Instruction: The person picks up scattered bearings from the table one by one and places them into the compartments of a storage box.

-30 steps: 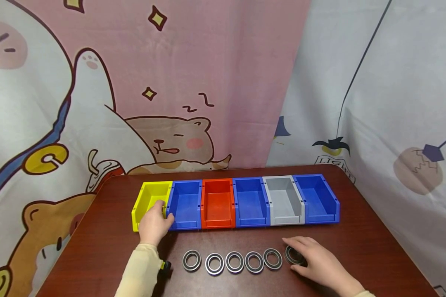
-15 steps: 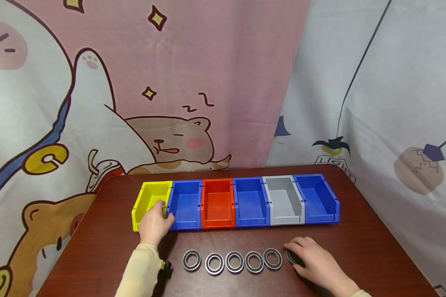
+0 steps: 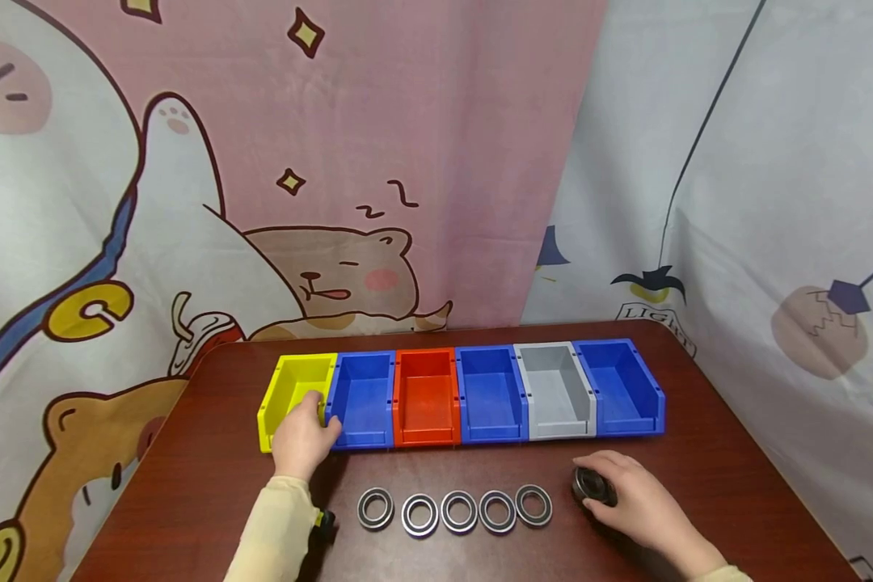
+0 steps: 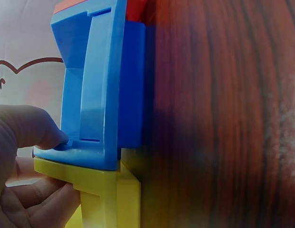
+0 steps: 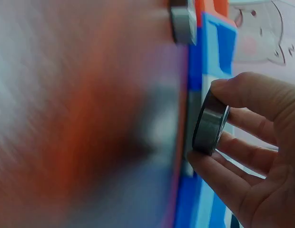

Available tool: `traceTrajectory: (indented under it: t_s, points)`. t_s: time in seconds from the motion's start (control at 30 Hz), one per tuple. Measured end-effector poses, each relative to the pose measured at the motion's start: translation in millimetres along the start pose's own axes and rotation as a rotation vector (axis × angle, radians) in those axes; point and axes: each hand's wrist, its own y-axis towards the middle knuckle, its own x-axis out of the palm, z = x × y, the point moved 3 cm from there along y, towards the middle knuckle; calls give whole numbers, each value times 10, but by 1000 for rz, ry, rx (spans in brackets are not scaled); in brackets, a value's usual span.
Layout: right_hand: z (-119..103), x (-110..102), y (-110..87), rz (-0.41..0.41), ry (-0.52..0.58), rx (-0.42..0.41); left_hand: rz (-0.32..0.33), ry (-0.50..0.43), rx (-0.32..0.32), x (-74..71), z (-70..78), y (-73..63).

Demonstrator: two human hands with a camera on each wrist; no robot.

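My left hand grips the side walls where the yellow bin meets the neighbouring blue bin. In the left wrist view the thumb lies inside the blue bin, and the other fingers are inside the yellow bin. At the right, my right hand pinches a ball bearing by its outer edge between thumb and fingers. The right wrist view shows that bearing tilted on its side, above the table. Several more bearings lie flat in a row between the hands.
Right of the blue bin the joined row continues with a red bin, another blue bin, a grey bin and a blue bin at the end. A patterned curtain hangs behind the brown table.
My right hand has closed on the rightmost bearing, lifted it and tilted it, shifting slightly right. The left hand, the bins and the other bearings have kept their places.
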Motion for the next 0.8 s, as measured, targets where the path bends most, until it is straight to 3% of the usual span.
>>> traceTrajectory:
  t_s: [0.33,0.63,0.8]
  points:
    - [318,-340,194,87,33,123,2,4,-1,-7,-14,2]
    - [581,-470,394,29,64,259,-3,-3,-10,-2,-1,-8]
    - [705,-443,525,7,37,276,-2,-3,-8,1,0,-9]
